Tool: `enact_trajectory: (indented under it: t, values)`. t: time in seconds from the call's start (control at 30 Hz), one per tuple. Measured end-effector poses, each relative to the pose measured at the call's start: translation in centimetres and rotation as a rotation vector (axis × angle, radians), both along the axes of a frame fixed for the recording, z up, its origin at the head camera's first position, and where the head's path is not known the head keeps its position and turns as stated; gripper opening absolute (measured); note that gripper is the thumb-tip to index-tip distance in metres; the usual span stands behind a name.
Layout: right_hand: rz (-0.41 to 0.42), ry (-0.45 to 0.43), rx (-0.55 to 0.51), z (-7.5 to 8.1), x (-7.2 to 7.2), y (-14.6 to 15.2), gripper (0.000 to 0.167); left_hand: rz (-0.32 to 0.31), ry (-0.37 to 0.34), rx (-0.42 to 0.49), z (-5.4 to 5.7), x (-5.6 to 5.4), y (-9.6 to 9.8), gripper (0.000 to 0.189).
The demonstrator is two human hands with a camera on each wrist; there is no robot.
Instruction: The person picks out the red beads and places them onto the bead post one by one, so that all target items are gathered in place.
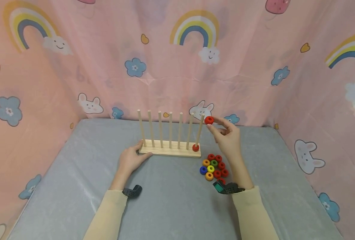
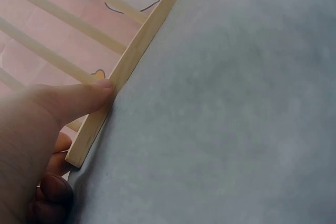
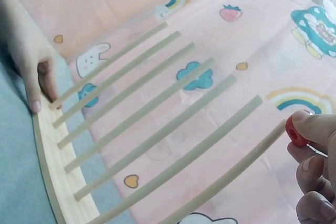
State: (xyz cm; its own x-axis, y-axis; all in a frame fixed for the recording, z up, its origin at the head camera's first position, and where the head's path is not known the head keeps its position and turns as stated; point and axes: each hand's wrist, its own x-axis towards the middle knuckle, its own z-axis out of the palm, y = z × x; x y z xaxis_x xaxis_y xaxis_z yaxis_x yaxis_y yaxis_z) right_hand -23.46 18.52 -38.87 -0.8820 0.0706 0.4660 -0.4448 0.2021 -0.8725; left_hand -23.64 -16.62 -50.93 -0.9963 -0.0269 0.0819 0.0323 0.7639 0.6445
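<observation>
A wooden peg rack (image 1: 168,152) with several upright pegs stands on the grey-covered table. My left hand (image 1: 131,160) grips its left end, thumb along the front edge of the base (image 2: 134,51). Between thumb and fingers, my right hand (image 1: 229,138) pinches a red ring (image 1: 208,120) beside the top of the rightmost peg (image 1: 199,130). In the right wrist view that red ring (image 3: 297,131) is right at the peg's tip; whether it touches cannot be told. Another red ring (image 1: 195,147) sits at the bottom of the same peg.
Loose rings in red, orange, green, yellow and blue lie in a cluster right of the rack's front, among them a blue ring (image 1: 203,170) and a yellow ring (image 1: 210,169). My right forearm passes beside them. A pink patterned curtain (image 1: 165,90) hangs behind the table.
</observation>
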Motion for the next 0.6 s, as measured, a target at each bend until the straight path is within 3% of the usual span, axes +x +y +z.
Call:
enact_trajectory:
  t: [0.6]
  values:
    - [0.015,-0.002,-0.022,1.0,-1.5,-0.9,0.035,-0.002,0.0,-0.03,0.1,0.0,0.0,0.084]
